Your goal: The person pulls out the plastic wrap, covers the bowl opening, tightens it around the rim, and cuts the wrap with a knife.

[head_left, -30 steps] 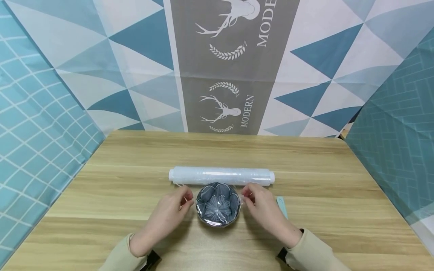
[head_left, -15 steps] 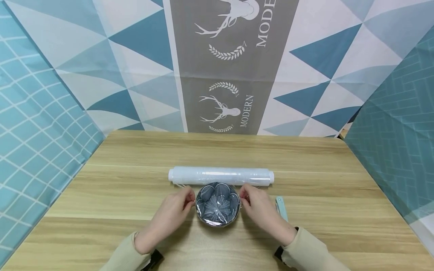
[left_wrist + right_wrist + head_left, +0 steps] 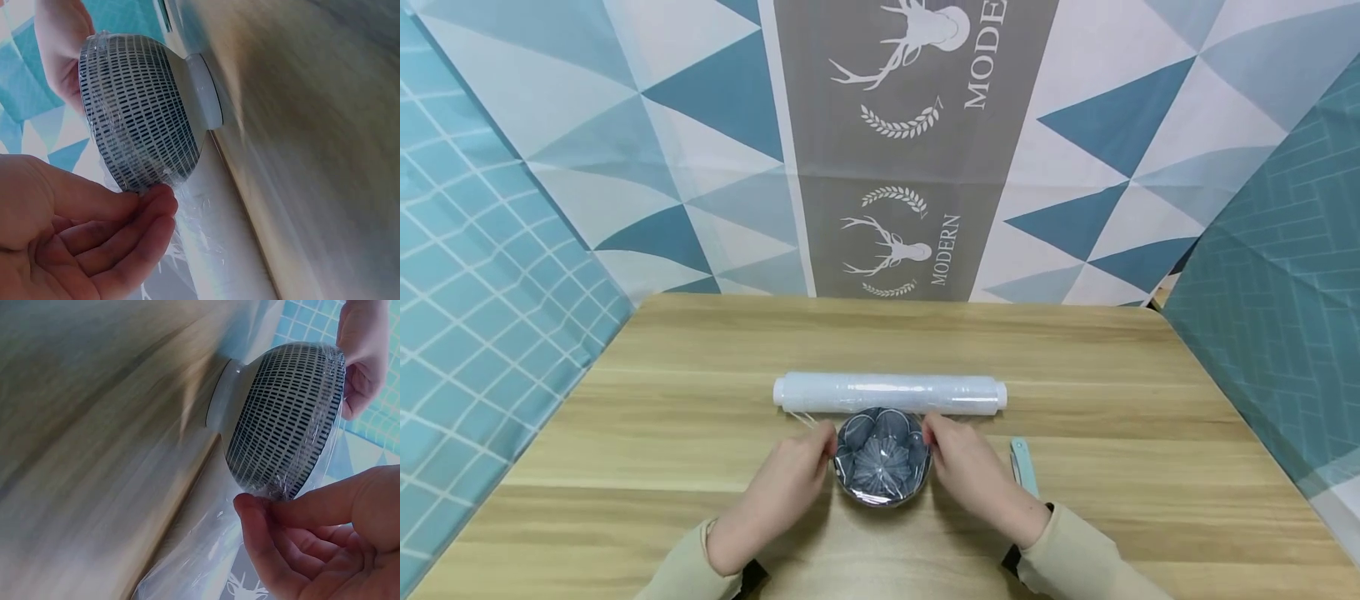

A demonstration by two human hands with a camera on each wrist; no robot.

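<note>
Cling film point(image 3: 278, 484) covers the mouth of a footed ceramic bowl point(image 3: 140, 106), which stands upright on the wood-grain table point(image 3: 1075, 375), between the two hands and just in front of a long white cling-film roll point(image 3: 891, 393). Seen from above, the bowl's inside is dark blue-grey: large rounded petal shapes, edged with pale arcs, ring a lighter pleated blossom at the centre. A bright glare lies along the rim nearest the person. The wrist views show the outer wall, pale and covered with rows of short dark dashes that follow the curve; below them comes a plain cream band, narrowing to a smooth white foot. Film bunches in clear, shiny wrinkles just under the rim, and the pattern shows through it.

The left hand point(image 3: 792, 477) pinches the film's edge between thumb and forefinger at the left side of the rim, its other fingers bent loosely. The right hand point(image 3: 973, 467) pinches the opposite edge in the same way. A slim pale teal cutter point(image 3: 1024, 468) lies on the table beside the right forearm.
</note>
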